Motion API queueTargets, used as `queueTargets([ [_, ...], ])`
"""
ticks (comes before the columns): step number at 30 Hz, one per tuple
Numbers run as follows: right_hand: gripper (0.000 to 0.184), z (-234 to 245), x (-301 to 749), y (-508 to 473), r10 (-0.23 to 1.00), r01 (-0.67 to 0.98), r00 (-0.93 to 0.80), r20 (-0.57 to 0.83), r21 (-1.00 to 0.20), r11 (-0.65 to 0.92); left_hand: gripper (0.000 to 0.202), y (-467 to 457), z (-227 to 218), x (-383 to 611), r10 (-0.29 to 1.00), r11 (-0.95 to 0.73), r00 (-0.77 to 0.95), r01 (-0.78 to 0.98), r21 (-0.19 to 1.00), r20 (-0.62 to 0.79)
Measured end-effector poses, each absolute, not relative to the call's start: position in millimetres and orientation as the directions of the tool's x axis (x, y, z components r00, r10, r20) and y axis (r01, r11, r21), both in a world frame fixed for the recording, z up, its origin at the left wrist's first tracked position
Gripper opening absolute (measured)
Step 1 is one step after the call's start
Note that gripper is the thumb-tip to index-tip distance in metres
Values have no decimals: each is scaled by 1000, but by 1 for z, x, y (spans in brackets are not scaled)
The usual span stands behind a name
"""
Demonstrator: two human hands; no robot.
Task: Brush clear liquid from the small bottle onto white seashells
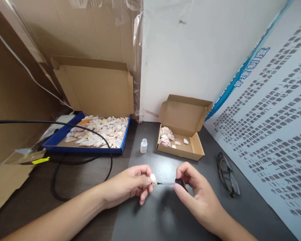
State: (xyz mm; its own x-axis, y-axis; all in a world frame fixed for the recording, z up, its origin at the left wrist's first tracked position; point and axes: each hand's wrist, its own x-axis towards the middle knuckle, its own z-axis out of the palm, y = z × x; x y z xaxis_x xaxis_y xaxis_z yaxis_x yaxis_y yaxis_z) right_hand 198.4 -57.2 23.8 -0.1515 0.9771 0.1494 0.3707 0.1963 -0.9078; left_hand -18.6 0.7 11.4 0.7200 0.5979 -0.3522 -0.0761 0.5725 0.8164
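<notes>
Between thumb and fingers, my left hand (134, 182) pinches a small white seashell (153, 178). My right hand (197, 194) grips the black cap of a small brush (180, 182); its thin stem points left and the dark tip meets the shell's edge or sits right beside it. Beyond the hands, a small open glass bottle (143, 146) with a white label stands upright on the dark mat. Behind it to the right is an open cardboard box (180, 154) with several shells inside. A larger blue-edged box (87, 149) full of pale shells lies at the left.
Eyeglasses (228, 174) lie on the mat at the right, near a printed poster (271, 134). A black cable (111, 157) loops across the left side of the table. Cardboard and a yellow-marked item (40, 160) are at the far left. A white wall (180, 60) stands behind.
</notes>
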Motion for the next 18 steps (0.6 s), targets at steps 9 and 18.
queueTargets([
  [9, 10, 26, 198, -58, 972, 350, -136, 193, -908, 229, 33, 1, 12, -19, 594, 577, 721, -72, 814, -357],
  [18, 8, 24, 197, -56, 973, 354, -116, 202, -906, 230, 33, 2, 10, -18, 590, 575, 724, -65, 816, -358],
])
